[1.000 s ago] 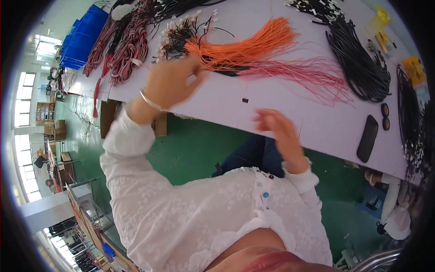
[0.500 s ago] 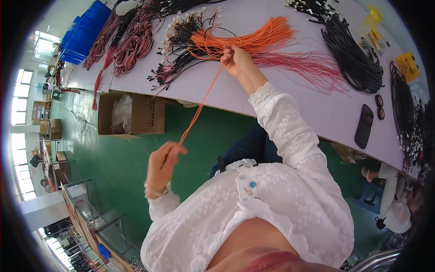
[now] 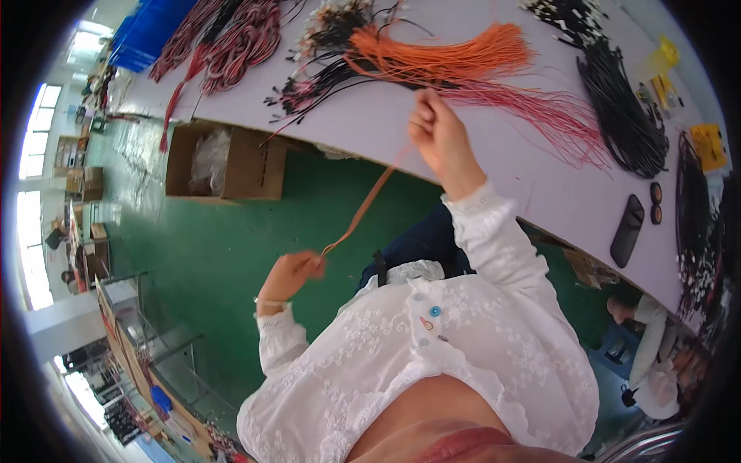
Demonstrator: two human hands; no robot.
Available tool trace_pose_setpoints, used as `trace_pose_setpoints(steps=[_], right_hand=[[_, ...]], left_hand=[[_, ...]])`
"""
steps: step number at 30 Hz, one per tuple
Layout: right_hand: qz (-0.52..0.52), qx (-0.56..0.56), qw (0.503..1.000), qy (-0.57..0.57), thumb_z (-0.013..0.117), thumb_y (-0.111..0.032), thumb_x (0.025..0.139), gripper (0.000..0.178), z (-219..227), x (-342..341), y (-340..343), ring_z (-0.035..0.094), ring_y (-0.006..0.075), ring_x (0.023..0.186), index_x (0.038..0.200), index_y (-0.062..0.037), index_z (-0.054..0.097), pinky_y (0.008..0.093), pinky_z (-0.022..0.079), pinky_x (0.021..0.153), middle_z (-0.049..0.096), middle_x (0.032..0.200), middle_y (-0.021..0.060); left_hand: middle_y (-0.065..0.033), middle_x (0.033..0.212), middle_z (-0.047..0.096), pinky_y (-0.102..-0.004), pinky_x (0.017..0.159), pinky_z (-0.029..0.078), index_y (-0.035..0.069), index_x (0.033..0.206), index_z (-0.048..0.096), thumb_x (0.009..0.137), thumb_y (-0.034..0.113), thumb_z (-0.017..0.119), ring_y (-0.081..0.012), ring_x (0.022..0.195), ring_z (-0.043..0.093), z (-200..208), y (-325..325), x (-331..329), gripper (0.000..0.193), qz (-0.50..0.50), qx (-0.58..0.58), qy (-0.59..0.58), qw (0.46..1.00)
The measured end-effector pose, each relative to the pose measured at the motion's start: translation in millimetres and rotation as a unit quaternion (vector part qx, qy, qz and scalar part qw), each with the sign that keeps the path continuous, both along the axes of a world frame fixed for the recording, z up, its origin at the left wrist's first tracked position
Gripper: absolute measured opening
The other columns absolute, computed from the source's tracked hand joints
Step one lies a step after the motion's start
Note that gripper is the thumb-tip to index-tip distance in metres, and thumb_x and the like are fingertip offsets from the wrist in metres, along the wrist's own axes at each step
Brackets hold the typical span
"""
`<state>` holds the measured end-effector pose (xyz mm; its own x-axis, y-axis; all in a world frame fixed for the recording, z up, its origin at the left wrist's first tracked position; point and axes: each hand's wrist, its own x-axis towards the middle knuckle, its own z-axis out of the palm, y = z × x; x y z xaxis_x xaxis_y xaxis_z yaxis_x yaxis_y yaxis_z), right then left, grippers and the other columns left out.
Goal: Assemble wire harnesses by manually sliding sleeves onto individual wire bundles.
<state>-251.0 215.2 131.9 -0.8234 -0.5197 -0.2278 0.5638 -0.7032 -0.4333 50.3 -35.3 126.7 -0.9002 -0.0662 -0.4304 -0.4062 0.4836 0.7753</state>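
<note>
An orange wire [image 3: 366, 202], smeared by motion, runs slantwise between my two hands over the gap in front of the table. Its lower end is pinched in my left hand [image 3: 290, 279], which is closed low over the green floor. At the upper end, my right hand [image 3: 438, 139] is closed on the wire near the table's front edge. Just beyond my right hand lies a bundle of orange wires [image 3: 463, 58] with dark sleeves and pale connectors at its left end. A bundle of pink-red wires [image 3: 532, 112] fans out to the right beneath it.
Bundled red and black cables [image 3: 243, 46] and a blue bin [image 3: 150, 35] are at the far left. Black cables [image 3: 621, 116], a phone [image 3: 627, 230] and a yellow tool [image 3: 708, 147] occupy the right. A cardboard box [image 3: 255, 166] stands below the table edge. A person [image 3: 652, 339] sits at right.
My right hand has come off the orange bundle toward me, drawing the wire with it. My left hand has moved slightly down and right. The whole view has shifted a little.
</note>
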Motion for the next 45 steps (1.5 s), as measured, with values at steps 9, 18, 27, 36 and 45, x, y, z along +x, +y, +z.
trace_pose_setpoints(steps=[9, 18, 27, 36, 45], right_hand=[[-0.041, 0.027, 0.999, -0.001, 0.050, -0.022, 0.108, 0.021, 7, 84, 50, 0.032, 0.0055, 0.059, 0.094, -0.0079, 0.056, 0.0229, 0.026, 0.054, 0.039, 0.068, -0.0059], [-0.040, 0.033, 0.999, -0.014, 0.050, -0.025, 0.108, 0.023, -3, 114, 67, 0.035, 0.0055, 0.059, 0.097, -0.0066, 0.059, 0.0230, 0.028, 0.054, 0.046, 0.071, -0.0042], [-0.151, 0.040, 0.986, -0.067, 0.044, -0.024, 0.109, 0.028, -20, 106, 63, 0.067, 0.0186, 0.109, 0.117, -0.0011, 0.059, 0.0359, 0.055, 0.102, 0.069, 0.118, 0.0131], [-0.277, -0.033, 0.952, -0.128, 0.044, -0.020, 0.109, 0.021, -8, 85, 113, 0.045, 0.0102, 0.064, 0.098, -0.0080, 0.057, 0.0253, 0.040, 0.063, 0.051, 0.076, -0.0020], [-0.312, 0.058, 0.948, 0.002, 0.043, -0.025, 0.110, 0.025, 9, 132, 165, 0.032, 0.0070, 0.061, 0.095, -0.0095, 0.053, 0.0239, 0.030, 0.056, 0.041, 0.074, -0.0052]], left_hand=[[-0.0091, 0.097, 0.065, -0.0409, 0.080, 0.052, 0.006, 0.106, 0.071, 0.089, 0.005, 0.068, -0.0299, 0.089, 0.063, 2, 37, -243, 0.017, 0.043, -0.315, 0.519, 0.793], [-0.0072, 0.092, 0.062, -0.0429, 0.076, 0.050, 0.009, 0.100, 0.065, 0.087, 0.012, 0.068, -0.0312, 0.089, 0.061, -14, 26, -284, 0.014, -0.012, -0.455, 0.461, 0.762], [-0.0105, 0.081, 0.060, -0.0331, 0.055, 0.046, 0.004, 0.094, 0.062, 0.083, -0.004, 0.063, -0.0238, 0.065, 0.061, 54, 131, -78, 0.013, -0.138, -0.031, 0.318, 0.938], [-0.0015, 0.064, 0.056, -0.0232, 0.054, 0.040, 0.000, 0.089, 0.062, 0.088, 0.000, 0.064, -0.0056, 0.058, 0.048, -34, 19, 20, 0.001, -0.002, -0.027, 0.044, 0.999], [-0.0140, 0.091, 0.071, -0.0414, 0.074, 0.056, 0.006, 0.094, 0.072, 0.085, 0.011, 0.073, -0.0347, 0.082, 0.068, -112, -11, -19, 0.011, -0.227, -0.254, 0.110, 0.934]])
